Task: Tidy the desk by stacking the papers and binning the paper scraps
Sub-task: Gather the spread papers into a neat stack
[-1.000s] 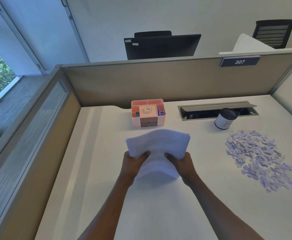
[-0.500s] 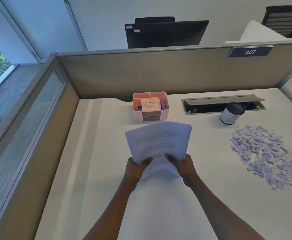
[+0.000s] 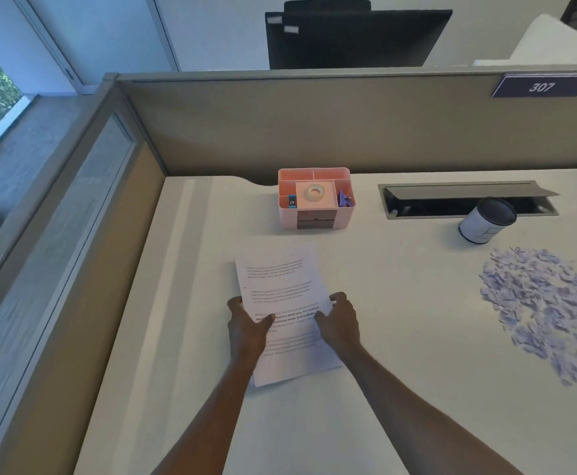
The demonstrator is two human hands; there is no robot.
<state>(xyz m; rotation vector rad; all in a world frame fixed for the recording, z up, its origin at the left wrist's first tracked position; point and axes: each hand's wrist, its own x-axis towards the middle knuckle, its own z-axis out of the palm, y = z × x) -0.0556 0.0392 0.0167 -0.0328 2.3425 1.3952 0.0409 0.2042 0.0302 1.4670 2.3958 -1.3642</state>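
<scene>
A stack of printed white papers (image 3: pixel 281 286) lies flat on the white desk (image 3: pixel 400 389), in front of the pink organiser. My left hand (image 3: pixel 247 329) grips the stack's left edge, thumb on top. My right hand (image 3: pixel 340 323) holds the right edge, fingers curled over the sheets. A spread of small lilac paper scraps (image 3: pixel 547 310) covers the desk at the right, well apart from both hands. A small white bin with a dark rim (image 3: pixel 485 221) stands just behind the scraps.
A pink desk organiser (image 3: pixel 315 198) with tape and clips stands behind the papers. An open cable tray (image 3: pixel 465 200) is set in the desk at the back right. Beige partition walls (image 3: pixel 314 125) close the desk at the back and left.
The paper stack was held upright above the desk; now it lies flat on the desk, with both hands still on its sides.
</scene>
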